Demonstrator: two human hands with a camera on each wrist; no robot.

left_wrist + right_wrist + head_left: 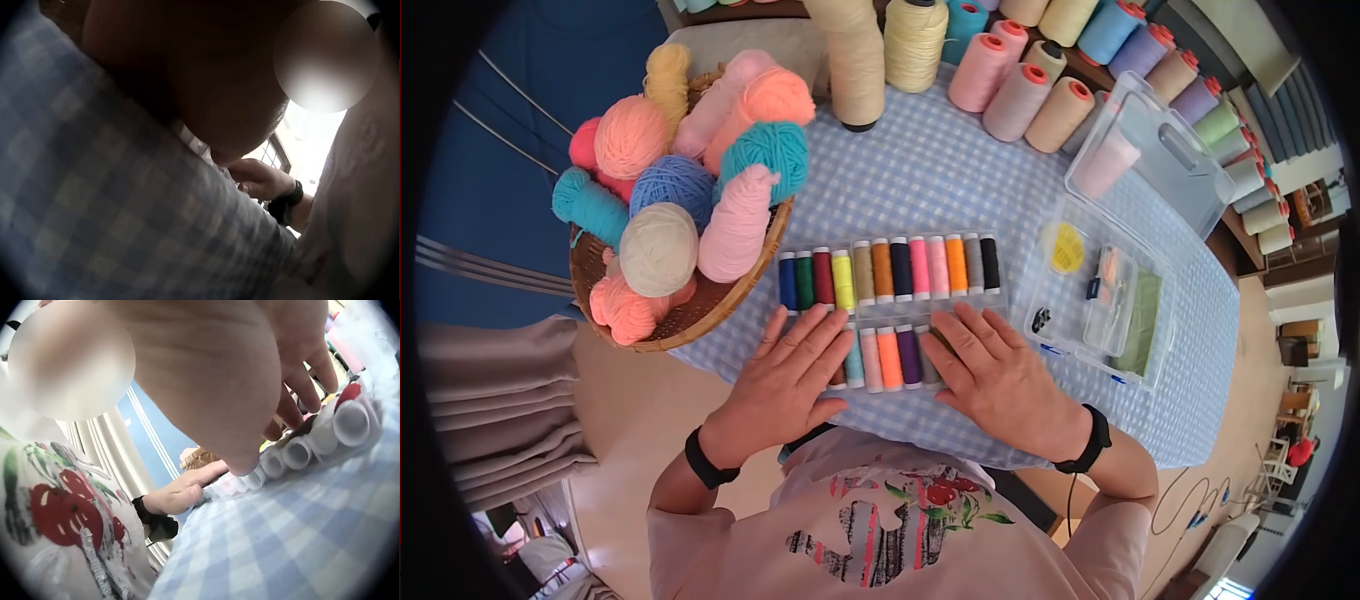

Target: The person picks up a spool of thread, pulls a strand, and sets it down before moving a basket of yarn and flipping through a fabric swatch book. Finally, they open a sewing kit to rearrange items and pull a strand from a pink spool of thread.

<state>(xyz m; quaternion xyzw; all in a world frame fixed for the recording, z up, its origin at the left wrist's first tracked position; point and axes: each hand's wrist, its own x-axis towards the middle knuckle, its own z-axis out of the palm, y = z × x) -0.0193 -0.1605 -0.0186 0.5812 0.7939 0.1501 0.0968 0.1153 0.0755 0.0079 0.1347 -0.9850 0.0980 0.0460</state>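
both hands lie flat, fingers straight and slightly spread, pressing down on the near row of a thread spool set at the near edge of the worktop. the left hand covers the spools at the row's left end; the right hand covers those at its right end. neither hand curls round anything. between them a few spools of the near row show: light blue, orange, purple and grey. in the right wrist view the fingertips rest on the white spool ends.

the set sits in the middle of the near side of the worktop, its long axis running from 9 o'clock to 3 o'clock across the person's front. each spool lies on its side, its own axis pointing from 6 to 12 o'clock. the far row is uncovered, with colours from blue and green at the left to grey and black at the right.

at 10 o'clock from the hands a wicker basket piled with yarn balls hangs partly over the worktop's left edge, its rim just beside the set's left end. at 2 o'clock a clear plastic box stands open, lid tipped back, with small sewing items inside, near the set's right end. at 12 to 1 o'clock big thread cones line the far edge, well apart from the hands. a blue checked cloth covers the worktop.
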